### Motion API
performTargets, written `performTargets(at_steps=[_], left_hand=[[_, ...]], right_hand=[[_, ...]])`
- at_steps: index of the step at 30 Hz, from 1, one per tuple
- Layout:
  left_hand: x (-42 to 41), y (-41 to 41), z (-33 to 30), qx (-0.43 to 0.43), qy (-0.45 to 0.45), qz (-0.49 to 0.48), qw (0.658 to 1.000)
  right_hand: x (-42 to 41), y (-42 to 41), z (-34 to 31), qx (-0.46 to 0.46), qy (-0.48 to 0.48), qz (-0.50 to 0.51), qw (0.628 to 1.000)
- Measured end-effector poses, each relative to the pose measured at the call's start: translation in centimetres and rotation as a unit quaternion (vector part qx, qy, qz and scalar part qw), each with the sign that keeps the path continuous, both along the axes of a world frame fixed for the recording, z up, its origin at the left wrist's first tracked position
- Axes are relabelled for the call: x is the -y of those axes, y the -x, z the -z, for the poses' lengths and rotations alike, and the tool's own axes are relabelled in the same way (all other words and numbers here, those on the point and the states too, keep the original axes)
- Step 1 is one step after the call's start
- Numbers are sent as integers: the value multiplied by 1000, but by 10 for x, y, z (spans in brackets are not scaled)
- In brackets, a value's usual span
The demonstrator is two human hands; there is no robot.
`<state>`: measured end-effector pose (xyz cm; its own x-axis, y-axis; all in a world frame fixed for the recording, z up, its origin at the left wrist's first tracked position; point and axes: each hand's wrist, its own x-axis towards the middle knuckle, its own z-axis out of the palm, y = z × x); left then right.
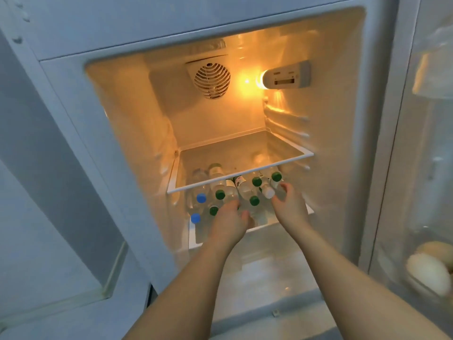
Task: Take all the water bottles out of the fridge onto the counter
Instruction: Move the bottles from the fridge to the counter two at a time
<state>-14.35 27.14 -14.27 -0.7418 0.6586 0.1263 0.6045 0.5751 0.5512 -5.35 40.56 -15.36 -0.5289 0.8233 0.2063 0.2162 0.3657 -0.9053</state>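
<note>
The fridge stands open with its lamp lit. Several clear water bottles lie on the lower shelf [196, 238], caps toward me: blue caps [201, 198] at the left, green caps [254, 200] in the middle, a white cap [268, 192] at the right. My left hand [229, 223] reaches into the pile beside a green-capped bottle [214, 210], fingers curled down among the bottles. My right hand [289, 204] sits at the right end, fingers spread around the white-capped bottle without closing on it. The bottles' far ends are hidden under the glass shelf.
A glass shelf [245, 173] hangs just above the bottles, leaving a low gap. A round fan grille [212, 79] and a lamp housing [285, 76] sit on the back wall. The open door at the right holds pale rounded items [426, 271] in a bin.
</note>
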Motion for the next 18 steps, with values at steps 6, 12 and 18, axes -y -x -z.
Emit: performTargets(at_steps=[6, 12, 18], left_hand=[[-73, 42, -2, 161, -6, -29, 987], [-133, 80, 12, 235, -37, -34, 971], [-170, 100, 17, 293, -56, -113, 948]], right_hand=[[-63, 56, 19, -7, 78, 63, 995], [-109, 109, 32, 4, 129, 62, 990], [-148, 147, 56, 33, 156, 24, 987]])
